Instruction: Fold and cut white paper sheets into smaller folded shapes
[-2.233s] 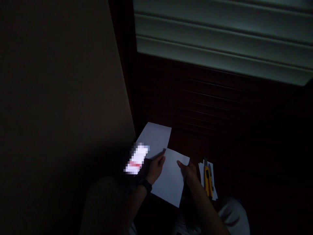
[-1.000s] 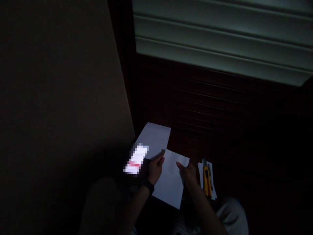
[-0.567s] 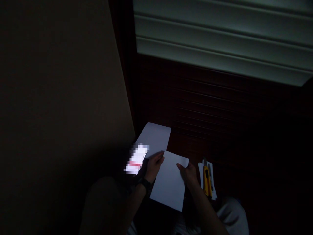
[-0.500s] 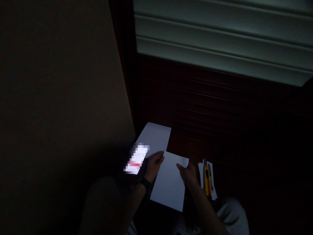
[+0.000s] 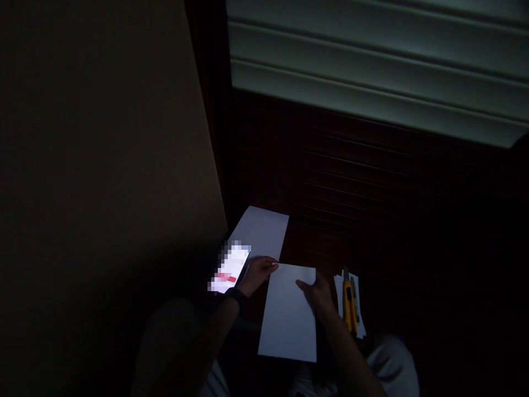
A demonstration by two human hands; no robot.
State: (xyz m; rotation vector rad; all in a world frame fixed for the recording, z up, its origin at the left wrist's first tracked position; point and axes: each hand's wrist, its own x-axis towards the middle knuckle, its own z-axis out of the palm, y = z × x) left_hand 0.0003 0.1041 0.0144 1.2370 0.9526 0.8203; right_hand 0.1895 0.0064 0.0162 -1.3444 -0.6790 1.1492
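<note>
A white sheet of paper [image 5: 288,320] is held up between my two hands. My left hand [image 5: 257,274], with a dark band on the wrist, pinches its upper left corner between thumb and fingertips. On the right edge, my right hand [image 5: 317,293] grips the sheet with the thumb on top and the fingers behind, mostly hidden. Another white sheet [image 5: 264,230] lies beyond my left hand. A lit phone [image 5: 230,269], its screen partly blurred out, sits to the left of that hand, overlapping the far sheet.
Right of my right hand, a yellow utility knife [image 5: 349,306] and a grey pen [image 5: 354,295] lie on small white papers [image 5: 360,320]. A pale wall or panel [image 5: 144,138] rises at left. Light slats [image 5: 372,71] cross the top. The scene is very dark.
The held sheet has turned a little and now stands straighter. My left hand has shifted to its upper left corner; my right hand has barely moved.
</note>
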